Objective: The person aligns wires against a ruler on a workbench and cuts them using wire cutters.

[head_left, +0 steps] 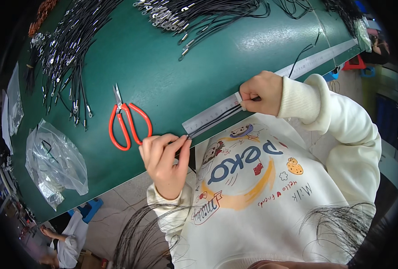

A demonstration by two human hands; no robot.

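Observation:
Along the near edge of the green table lies a long steel ruler [208,117]. A black cable [219,119], which looks doubled, is stretched over its near end. My left hand [164,158] pinches one end of the cable between thumb and fingertips, by the ruler's end. Closed round the cable farther along, my right hand [262,94] rests on the ruler and hides part of it. Thin cable ends rise beyond my right hand, over the ruler. Just past my left hand lie scissors [126,127] with red handles, their blades pointing away.
Bundles of black cables with metal ring lugs [66,58] cover the far left, and another bundle [176,15] lies at the back. A clear plastic bag [55,157] sits at the left edge of the green table [163,80]. Another person [69,242] is at the lower left.

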